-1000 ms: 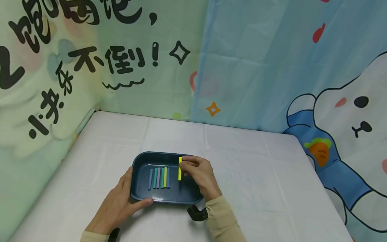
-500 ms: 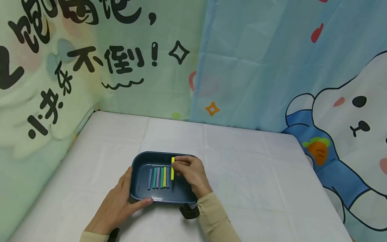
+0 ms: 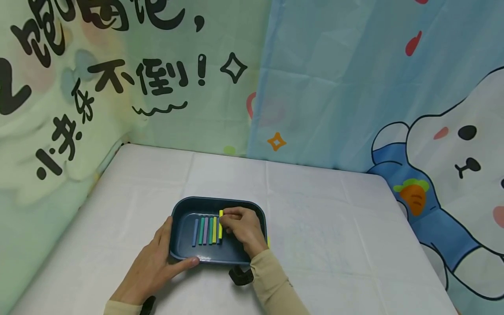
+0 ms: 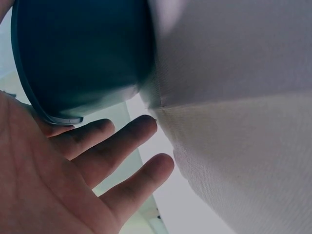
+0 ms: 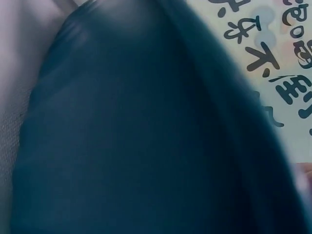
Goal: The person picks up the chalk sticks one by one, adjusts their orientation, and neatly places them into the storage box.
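A dark blue tray (image 3: 181,238) sits on the white-covered table. My left hand (image 3: 151,262) rests against its left side, thumb on the front rim; in the left wrist view the fingers (image 4: 117,151) spread loosely beside the tray wall (image 4: 87,53). Inside lies a row of thin coloured sticks: blue (image 3: 195,232), green, purple (image 3: 206,231), green and yellow (image 3: 215,230), then another blue mostly hidden. Over that right end, my right hand (image 3: 244,227) pinches a bright yellow stick (image 3: 221,224), held lengthwise with the row. In the right wrist view the tray (image 5: 122,136) hides the fingertips.
The white tablecloth (image 3: 334,227) stretches around the tray. Printed curtains (image 3: 315,109) close off the back and left. A small yellow bit (image 3: 268,242) shows past the tray's right edge, mostly hidden by the right wrist.
My right hand has carried the yellow stick leftward and slightly toward me, from the tray's right part to the right end of the row. My left hand has stayed put.
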`<state>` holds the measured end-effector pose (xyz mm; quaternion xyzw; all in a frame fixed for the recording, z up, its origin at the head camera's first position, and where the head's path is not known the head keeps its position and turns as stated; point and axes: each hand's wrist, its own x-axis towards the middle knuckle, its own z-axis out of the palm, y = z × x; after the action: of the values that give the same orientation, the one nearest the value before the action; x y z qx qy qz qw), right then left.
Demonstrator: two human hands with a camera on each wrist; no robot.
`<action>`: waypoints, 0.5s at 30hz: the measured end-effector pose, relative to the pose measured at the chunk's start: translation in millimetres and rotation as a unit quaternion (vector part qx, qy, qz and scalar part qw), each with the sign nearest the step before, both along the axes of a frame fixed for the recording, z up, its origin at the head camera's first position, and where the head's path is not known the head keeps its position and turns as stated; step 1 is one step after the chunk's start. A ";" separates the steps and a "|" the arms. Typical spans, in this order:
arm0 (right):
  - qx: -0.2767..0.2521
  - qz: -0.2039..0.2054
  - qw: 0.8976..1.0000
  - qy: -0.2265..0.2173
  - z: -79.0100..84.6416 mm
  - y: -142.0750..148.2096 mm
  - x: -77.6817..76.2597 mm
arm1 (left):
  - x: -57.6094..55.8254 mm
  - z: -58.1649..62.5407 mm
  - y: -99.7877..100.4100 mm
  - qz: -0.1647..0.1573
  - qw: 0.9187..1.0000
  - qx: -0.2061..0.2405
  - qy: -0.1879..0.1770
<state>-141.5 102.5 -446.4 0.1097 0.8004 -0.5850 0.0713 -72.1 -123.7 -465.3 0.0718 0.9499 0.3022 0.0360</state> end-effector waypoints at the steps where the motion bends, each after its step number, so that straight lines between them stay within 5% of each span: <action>1: 0.004 -0.001 1.000 0.000 -0.8 -0.3 -0.2 | 0.0 0.0 0.1 0.000 1.000 0.002 0.000; 15: 0.103 0.004 0.994 0.032 -5.5 -1.8 2.1 | 1.1 1.4 -0.9 -0.008 1.000 0.006 0.003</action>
<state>-139.4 100.7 -451.9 0.0943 0.8587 -0.5025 0.0362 -71.0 -124.6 -463.9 0.0801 0.9476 0.3073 0.0355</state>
